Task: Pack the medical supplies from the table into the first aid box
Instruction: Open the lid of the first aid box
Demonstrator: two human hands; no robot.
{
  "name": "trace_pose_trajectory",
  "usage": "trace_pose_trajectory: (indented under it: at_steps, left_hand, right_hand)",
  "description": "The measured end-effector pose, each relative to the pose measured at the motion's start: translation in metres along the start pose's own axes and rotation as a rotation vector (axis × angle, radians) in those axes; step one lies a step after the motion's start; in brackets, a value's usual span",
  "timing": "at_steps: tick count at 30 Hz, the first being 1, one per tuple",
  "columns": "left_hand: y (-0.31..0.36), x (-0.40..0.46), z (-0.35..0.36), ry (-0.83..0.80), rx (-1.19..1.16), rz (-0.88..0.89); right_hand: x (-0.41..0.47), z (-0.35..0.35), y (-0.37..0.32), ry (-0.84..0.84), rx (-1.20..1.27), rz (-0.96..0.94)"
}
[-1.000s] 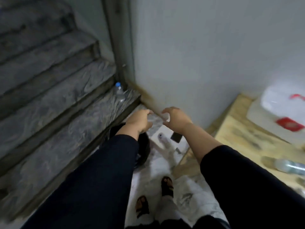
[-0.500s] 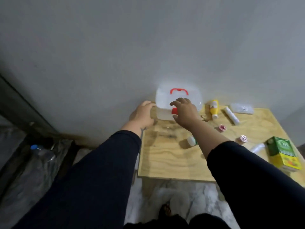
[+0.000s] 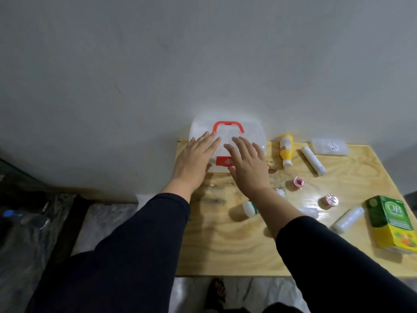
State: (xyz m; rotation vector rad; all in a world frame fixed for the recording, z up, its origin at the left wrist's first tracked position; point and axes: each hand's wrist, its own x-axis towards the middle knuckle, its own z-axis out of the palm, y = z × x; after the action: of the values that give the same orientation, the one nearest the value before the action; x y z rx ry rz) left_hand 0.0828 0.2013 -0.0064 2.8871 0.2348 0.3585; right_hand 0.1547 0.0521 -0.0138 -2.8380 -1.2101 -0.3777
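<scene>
White translucent plastic first aid box (image 3: 248, 134) with red handle lies directly under both hands; left hand (image 3: 194, 159) and right hand (image 3: 248, 166) hover, fingers spread flat, equally near its closed lid.

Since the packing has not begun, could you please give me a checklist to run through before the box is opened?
1. Translucent white plastic first aid box with red handle within reach: ok.
2. Lid closed, red latch down: not ok, needs opening.
3. Left hand and right hand empty, fingers spread over box: ok.
4. Supplies on wooden table, such as yellow bottle and white gauze roll: ok.
5. Room inside box: cannot tell.
</scene>
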Motion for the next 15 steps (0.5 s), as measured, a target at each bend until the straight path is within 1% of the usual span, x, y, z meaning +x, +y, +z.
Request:
trace_pose_trajectory:
  at_steps: [3,10,12,15]
  left_hand:
    - [-0.0013,0.0013,0.0050,0.043,-0.004,0.001]
    - [-0.0029,0.0032,0.0035,0.065,0.005,0.004]
    - [-0.0035,0.0041,0.0025,0.062,0.003,0.015]
    - [-0.0050,0.0045,0.0011,0.045,0.001,0.029]
  right_hand:
    - [0.0005,0.0052,0.0003,0.026,-0.053,-0.006]
    - [0.0018,0.0004,-0.0051,-0.018,-0.176,-0.008]
    - [-0.0012,0.0005,-0.0072,-0.008,-0.182,-0.012]
    - [-0.0063,-0.0028,-0.0089,0.011,-0.126,-0.015]
